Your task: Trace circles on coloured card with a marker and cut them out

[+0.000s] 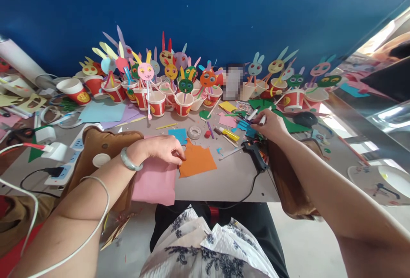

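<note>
My left hand rests over folded pink paper, its fingers loosely curled with a gap at the thumb. The fingertips reach the left edge of an orange paper sheet; I see nothing held in them. At the right, my right hand pinches a slim white marker, partly covered by the fingers. Dark-handled scissors and blue paper scraps lie beside those fingers. Just below is a black glue gun with its cord running toward the table's front edge.
Red-and-white paper cups with paper rabbit faces on sticks line the back. White tape, a yellow cutter and scraps lie mid-table. Brown cushions flank the work area. A power strip and cables are at left, a mouse at right.
</note>
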A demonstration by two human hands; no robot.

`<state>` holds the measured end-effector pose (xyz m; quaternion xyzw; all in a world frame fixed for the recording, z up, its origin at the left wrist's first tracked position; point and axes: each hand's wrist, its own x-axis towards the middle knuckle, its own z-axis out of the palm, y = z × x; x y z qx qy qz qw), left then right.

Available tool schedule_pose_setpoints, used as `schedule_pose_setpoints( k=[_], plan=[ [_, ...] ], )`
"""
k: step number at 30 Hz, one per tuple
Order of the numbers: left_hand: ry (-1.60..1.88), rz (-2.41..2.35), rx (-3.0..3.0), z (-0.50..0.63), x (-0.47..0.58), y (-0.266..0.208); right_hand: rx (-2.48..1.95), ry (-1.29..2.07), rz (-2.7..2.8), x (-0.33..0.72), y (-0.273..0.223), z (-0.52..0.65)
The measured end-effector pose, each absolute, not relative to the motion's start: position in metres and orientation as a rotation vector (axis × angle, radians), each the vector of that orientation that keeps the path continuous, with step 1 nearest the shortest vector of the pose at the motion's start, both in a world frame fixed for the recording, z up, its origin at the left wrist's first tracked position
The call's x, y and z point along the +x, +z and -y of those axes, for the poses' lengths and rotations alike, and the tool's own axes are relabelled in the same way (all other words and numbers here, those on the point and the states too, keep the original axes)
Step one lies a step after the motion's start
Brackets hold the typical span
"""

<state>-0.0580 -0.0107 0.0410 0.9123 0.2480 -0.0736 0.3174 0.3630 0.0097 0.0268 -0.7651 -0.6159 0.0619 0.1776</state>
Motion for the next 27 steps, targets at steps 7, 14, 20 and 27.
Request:
schedule_pose_setpoints(
  k=[7,14,20,27],
  plan=[
    [-0.195,-0.665,2.438,0.011,-0.059,0.046,-2.055,0.217,1.823,0.361,0.026,-0.003],
    [-0.152,-0.706,2.424,0.013,-0.058,0.049,-2.082,0.165,1.852,0.366,0.032,0.005],
    [-0.16,-0.681,2.428,0.013,-0.057,0.049,-2.081,0.062,1.972,0.353,0.034,0.006],
    [-0.131,-0.69,2.448,0.012,-0.059,0.046,-1.956,0.095,2.234,0.31,0.03,-0.024]
  ],
)
